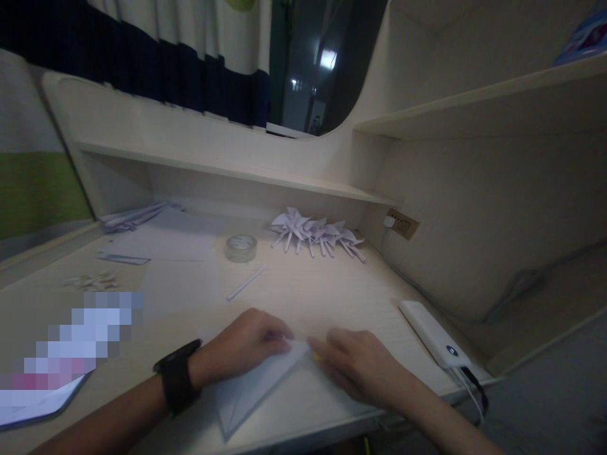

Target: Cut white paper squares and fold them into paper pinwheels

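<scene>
A white sheet of paper [256, 385], folded to a triangle, lies on the desk close to me. My left hand [251, 347] pinches its upper edge between thumb and fingers, and a dark band circles that wrist. Just right of the paper's tip is my right hand [355, 366], smeared by motion, with its fingers curled. A small yellow bit [317, 357] shows at those fingers; its kind is hidden. Beyond my hands a thin white paper stick [246, 282] rests near a roll of clear tape [241, 248]. Several white paper pinwheels [317, 232] lie in a row at the back.
Flat white sheets [165, 237] lie at the back left, near a small pile of pale bits [95, 280]. A blurred-out screen device [61, 373] is at the left. On the right sits a white power bank [431, 335] with cables. A shelf [237, 167] runs above the desk's back.
</scene>
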### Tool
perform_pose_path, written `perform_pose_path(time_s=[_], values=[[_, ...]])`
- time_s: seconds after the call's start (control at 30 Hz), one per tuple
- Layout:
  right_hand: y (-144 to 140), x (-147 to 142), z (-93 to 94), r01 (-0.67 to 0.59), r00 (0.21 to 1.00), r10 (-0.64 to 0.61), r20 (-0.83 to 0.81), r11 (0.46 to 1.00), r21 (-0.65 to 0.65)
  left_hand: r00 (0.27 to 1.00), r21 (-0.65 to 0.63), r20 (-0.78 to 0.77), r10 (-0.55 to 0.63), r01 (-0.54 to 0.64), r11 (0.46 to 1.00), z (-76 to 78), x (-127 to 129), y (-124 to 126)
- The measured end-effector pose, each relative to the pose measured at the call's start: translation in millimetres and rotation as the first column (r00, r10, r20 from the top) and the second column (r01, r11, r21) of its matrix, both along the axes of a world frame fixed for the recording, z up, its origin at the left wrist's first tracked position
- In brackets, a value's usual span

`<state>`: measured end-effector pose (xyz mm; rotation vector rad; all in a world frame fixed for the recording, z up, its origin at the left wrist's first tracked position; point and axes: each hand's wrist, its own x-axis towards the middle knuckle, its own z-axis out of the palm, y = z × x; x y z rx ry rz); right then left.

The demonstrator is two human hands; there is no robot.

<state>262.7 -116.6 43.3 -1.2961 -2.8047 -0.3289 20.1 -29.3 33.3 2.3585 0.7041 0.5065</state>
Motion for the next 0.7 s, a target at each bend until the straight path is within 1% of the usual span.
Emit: perform_pose_path(time_s=[0.1,0.17,0.23,0.4,0.57,0.7], values=[[0.3,0.2,-1.4,0.002,1.000,-0.002,-0.001,1.000,0.012,1.000,0.021,-0.003,-0.013,0.014,1.000,0.3,-2.0,-0.9],[0.8,0.6,-3.0,0.003,1.000,-0.003,-0.010,1.000,0.027,1.000,0.065,-0.014,0.011,-0.010,0.998,0.9,-4.5,-1.5],[1.6,1.2,-4.4,0.000,1.000,0.000,-0.022,0.999,0.033,0.999,0.079,-0.027,0.033,-0.031,0.996,1.1,-7.9,-1.0],[3.0,1.7,-5.9,-0.004,0.998,0.004,-0.061,1.000,-0.002,0.999,-0.012,-0.043,-0.003,0.003,1.000,-1.1,-13.1,4.3],[2.3,2.3,-5.6,-0.001,0.998,-0.001,-0.056,0.999,-0.039,0.999,-0.014,-0.046,-0.009,0.009,1.000,-0.6,-12.0,4.8],[1.0,2.5,-3.8,-0.008,0.994,0.002,-0.113,0.998,-0.056,0.999,-0.044,-0.035,-0.042,0.041,0.998,4.0,-11.1,2.2]])
